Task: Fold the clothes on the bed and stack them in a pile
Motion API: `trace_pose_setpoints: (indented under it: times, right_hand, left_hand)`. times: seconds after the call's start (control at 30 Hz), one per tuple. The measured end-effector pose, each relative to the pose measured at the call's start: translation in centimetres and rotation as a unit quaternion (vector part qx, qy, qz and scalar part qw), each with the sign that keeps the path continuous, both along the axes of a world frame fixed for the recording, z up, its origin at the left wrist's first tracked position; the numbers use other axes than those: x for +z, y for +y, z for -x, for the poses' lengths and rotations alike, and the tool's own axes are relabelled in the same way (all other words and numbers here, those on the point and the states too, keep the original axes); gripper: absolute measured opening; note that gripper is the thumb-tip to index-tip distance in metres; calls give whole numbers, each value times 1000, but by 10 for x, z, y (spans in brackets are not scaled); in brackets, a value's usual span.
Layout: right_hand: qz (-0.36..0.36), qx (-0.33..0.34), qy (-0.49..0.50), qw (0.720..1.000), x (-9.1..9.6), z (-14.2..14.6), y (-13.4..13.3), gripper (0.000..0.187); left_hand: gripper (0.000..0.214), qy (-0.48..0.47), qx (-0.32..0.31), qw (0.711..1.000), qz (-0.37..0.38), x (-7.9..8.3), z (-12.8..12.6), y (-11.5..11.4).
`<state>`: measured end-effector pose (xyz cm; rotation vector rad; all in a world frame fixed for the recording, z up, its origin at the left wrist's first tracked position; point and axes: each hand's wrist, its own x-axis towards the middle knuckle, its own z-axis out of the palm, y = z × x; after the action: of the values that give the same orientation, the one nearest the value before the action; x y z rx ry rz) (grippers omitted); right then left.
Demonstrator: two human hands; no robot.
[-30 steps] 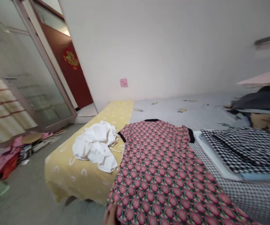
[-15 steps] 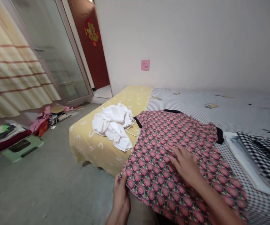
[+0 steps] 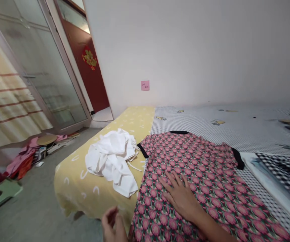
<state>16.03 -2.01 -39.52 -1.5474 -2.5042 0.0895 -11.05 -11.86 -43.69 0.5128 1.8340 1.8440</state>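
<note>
A pink floral short-sleeved top (image 3: 185,158) with black neckband and black cuffs lies spread on the bed, its lower end running out of view toward me. My right hand (image 3: 181,198) rests flat on the fabric, fingers spread. Just left of the garment's lower left edge is my left hand (image 3: 113,225), fingers loosely curled with a gap at the thumb and no cloth visible in them. White crumpled cloth (image 3: 112,158) with a thin cord sits beside the top's left sleeve.
Folded black-and-white checked cloth (image 3: 286,171) lies at the right on the bed. A yellow cover (image 3: 77,181) drapes over the bed's left edge. On the floor are a green stool (image 3: 6,191) and a heap of pink and orange cloth (image 3: 25,161). A pink note (image 3: 145,85) is on the wall.
My left hand has let go of the top's lower left edge and moved left and down. My right hand has slid toward the left over the fabric. The view has tilted up.
</note>
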Motion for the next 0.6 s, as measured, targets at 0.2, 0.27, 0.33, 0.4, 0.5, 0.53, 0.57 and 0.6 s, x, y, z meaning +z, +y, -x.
trace_pose_setpoints:
  times: [0.2,0.27,0.33,0.4,0.5,0.53,0.57,0.6]
  right_hand:
    - [11,-3,23,1000,1,1,0,57]
    - [19,-5,27,999,1,1,0,58]
    - [24,-9,34,999,0,2,0,58]
    - [27,-11,42,999,0,2,0,58]
    - [35,-11,50,998,0,2,1,58]
    - [39,-12,51,998,0,3,1,59]
    - [42,-13,53,998,1,3,1,59]
    - [46,-15,55,997,1,3,1,59]
  left_hand:
    - [21,-80,-210,974,-3,98,-60,97]
    - [13,-208,-245,946,53,105,-67,127]
    - [3,-268,-286,914,101,103,-65,153]
    - [12,-290,-334,887,132,101,-59,174]
    - [31,-307,-395,850,166,100,-54,199]
    - [36,-306,-407,844,168,100,-55,206]
    - [40,-301,-414,843,165,100,-58,214]
    - [44,-292,-417,847,157,100,-61,221]
